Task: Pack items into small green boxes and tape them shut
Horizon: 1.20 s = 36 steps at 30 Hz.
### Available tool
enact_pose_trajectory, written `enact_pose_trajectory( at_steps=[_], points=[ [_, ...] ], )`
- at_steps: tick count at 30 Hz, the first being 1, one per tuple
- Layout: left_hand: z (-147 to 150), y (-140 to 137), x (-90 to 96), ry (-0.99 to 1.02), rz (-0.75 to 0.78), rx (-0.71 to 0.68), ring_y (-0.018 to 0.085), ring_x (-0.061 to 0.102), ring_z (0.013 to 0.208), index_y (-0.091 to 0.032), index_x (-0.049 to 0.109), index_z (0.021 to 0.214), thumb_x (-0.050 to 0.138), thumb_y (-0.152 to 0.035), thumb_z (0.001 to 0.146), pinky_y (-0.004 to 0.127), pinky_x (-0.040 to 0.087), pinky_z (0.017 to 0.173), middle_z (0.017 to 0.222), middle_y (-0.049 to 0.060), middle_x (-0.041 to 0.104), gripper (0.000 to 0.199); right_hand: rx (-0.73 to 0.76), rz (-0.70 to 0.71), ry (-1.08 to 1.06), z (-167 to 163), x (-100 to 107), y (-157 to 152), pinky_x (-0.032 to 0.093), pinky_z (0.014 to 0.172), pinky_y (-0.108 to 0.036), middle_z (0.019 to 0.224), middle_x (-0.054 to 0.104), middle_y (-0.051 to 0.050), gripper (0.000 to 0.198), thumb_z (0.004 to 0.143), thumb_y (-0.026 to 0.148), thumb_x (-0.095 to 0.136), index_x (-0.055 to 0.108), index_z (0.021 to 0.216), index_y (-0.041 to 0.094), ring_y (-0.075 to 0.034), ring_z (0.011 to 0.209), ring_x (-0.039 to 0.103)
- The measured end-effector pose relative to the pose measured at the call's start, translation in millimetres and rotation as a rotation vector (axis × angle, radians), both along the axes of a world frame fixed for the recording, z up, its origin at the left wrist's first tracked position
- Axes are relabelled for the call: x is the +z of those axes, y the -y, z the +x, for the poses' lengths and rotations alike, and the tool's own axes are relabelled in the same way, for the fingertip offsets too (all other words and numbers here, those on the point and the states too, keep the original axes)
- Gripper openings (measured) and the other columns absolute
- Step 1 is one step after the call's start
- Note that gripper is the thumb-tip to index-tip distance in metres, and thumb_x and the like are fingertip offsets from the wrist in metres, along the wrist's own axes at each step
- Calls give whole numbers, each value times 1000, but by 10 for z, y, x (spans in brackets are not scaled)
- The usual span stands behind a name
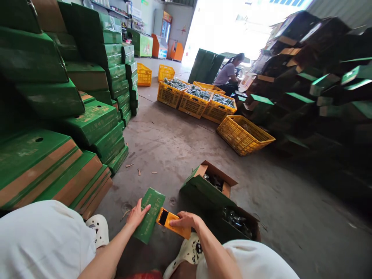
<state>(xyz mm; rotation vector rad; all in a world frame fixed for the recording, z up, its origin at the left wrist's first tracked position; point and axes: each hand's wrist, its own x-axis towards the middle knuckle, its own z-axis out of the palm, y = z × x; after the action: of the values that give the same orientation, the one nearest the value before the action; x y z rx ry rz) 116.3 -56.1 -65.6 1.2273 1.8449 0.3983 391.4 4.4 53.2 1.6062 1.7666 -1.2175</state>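
1. The green carton sleeve (149, 220) lies flat on the concrete floor (180, 143) between the person's knees. Its long axis runs from about 1 o'clock, the far end, down to 7 o'clock, the near end.
2. The left hand (136, 215) rests on the sleeve's left long edge, fingers spread flat and pointing toward 2 o'clock. It presses on the sleeve and does not grip it.
3. The orange tape dispenser (173, 226) lies touching the sleeve's right edge, at 3 o'clock from it. Its long axis runs from 10 o'clock to 4 o'clock, roughly across the sleeve.
4. The right hand (186, 221) lies over the dispenser, fingers curled onto its top and pointing toward 9 o'clock. It holds the tool down against the sleeve's edge.
5. Both hands touch their things. The left is on the sleeve, the right reaches it only through the dispenser.
6. At 1 o'clock from the sleeve, just beside it, stands an open green box (207, 186) with dark goods inside. A second open box (238, 224) sits at 3 o'clock, near the right knee.
7. Two pale clogs flank the work, one (99, 228) at 9 o'clock and one (188, 252) at 5 o'clock, neither lying on the sleeve.
8. Stacked green cartons (87, 116) rise at 10 o'clock, well apart.
9. Yellow crates (244, 135) stand at 1 o'clock, far off, and a seated person (228, 73) works beyond them.
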Motion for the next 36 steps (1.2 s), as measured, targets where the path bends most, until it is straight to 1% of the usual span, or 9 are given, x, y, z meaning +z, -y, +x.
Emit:
enact_pose_trajectory(
  at_steps=[3, 5, 9, 12, 14, 16, 21, 28, 36],
  points=[
    [-182, -112, 39, 140, -87, -27, 31, 63, 132, -15, 59, 142, 42, -59, 99, 37, 46, 110, 137, 18, 69, 64, 33, -9, -24, -13, -36, -14, 52, 69, -31, 88, 75, -5, 44, 71, 66, 80, 75, 81, 24, -28, 92, 71],
    [-213, -110, 90, 83, -105, 13, 34, 55, 141, -10, 52, 149, 42, -58, 99, 42, 41, 115, 144, 23, 62, 70, 29, 3, -40, -10, -90, -33, 51, 69, -31, 83, 74, -4, 45, 67, 67, 82, 74, 78, 24, -27, 87, 69],
    [32, 150, 223, -219, 57, -53, 36, 19, 160, -15, 25, 165, 56, -50, 92, 56, 21, 125, 169, 23, 28, 87, 12, -4, -50, 4, -203, -74, 51, 68, -33, 78, 72, -4, 54, 58, 73, 84, 73, 74, 23, -25, 80, 67],
    [335, 390, 297, -329, -27, -185, 47, -3, 160, -29, 12, 168, 86, -51, 62, 75, 15, 117, 174, 20, -5, 131, -5, -49, -79, 9, -219, -92, 50, 67, -33, 79, 71, -5, 57, 58, 75, 84, 73, 75, 22, -25, 80, 67],
    [479, 487, 317, -407, -67, -179, 52, -8, 157, -36, 8, 167, 92, -46, 53, 82, 17, 111, 174, 17, -16, 142, -12, -64, -79, 2, -194, -93, 50, 67, -33, 78, 70, -5, 58, 56, 76, 85, 74, 76, 22, -26, 80, 67],
    [529, 519, 329, -477, -55, -146, 54, 1, 157, -41, 9, 166, 89, -36, 58, 80, 22, 109, 175, 15, -14, 135, 6, -61, -56, -21, -152, -87, 49, 66, -33, 78, 71, -5, 60, 56, 77, 84, 75, 79, 22, -26, 81, 67],
    [334, 391, 444, -459, -5, -127, 49, 28, 149, -43, 17, 165, 78, -24, 63, 68, 32, 108, 174, 15, 8, 120, 80, -58, -42, -134, -5, -141, 46, 64, -28, 96, 75, -5, 64, 67, 79, 76, 76, 93, 21, -25, 91, 68],
    [278, 218, 527, -341, -29, -48, 42, 34, 146, -49, 21, 163, 76, -32, 65, 60, 37, 108, 172, 9, 16, 113, 134, -48, -5, -196, 253, -508, 47, 62, -26, 94, 76, -4, 66, 73, 81, 69, 78, 99, 21, -22, 85, 70],
    [36, 126, 383, -246, -28, -10, 44, 35, 146, -49, 23, 162, 72, -53, 76, 67, 35, 110, 172, 8, 19, 100, 175, -85, -74, -371, 195, -532, 47, 64, -24, 101, 77, -4, 72, 78, 85, 61, 78, 109, 22, -22, 91, 70]
  ],
)
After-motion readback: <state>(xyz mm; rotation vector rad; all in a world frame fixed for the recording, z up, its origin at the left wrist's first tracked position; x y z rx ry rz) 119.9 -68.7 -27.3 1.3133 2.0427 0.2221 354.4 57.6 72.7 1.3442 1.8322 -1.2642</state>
